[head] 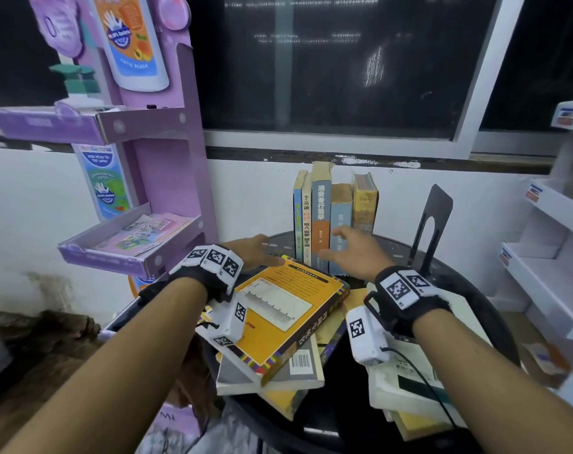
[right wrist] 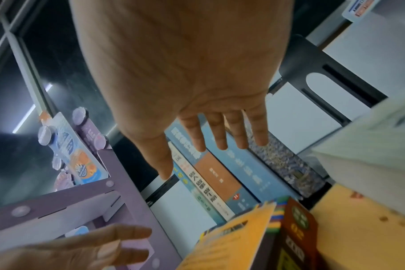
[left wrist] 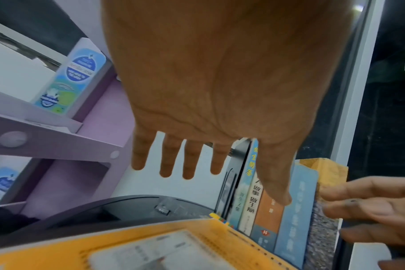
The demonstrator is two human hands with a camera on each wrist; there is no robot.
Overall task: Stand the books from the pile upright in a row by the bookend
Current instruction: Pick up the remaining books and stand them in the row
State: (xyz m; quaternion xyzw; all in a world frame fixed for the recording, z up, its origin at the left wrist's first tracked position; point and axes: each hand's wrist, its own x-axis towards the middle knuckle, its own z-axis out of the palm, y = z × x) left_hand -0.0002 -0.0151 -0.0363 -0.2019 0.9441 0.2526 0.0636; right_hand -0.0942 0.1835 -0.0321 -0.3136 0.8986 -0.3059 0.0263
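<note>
both hands over the pile

at frame centre our right hand [head: 355,252] hovers with fingers spread, just before the upright books [head: 334,221]. our left hand [head: 255,253], fingers straight and apart, sits above the orange book [head: 288,309] topping the pile.

- Upright books [head: 334,221]: five, in one row on the round table [head: 468,283].
- Bookends: two, black; one [head: 431,224] right of the row, one [left wrist: 229,184] at its left end.
- Piled books [head: 288,326]: at least six lying flat in two heaps; exact number cannot be told.
- Hands: two, left hand [head: 252,253] and right hand [head: 354,253].
- Purple display stand [head: 167,178]: one.
</note>
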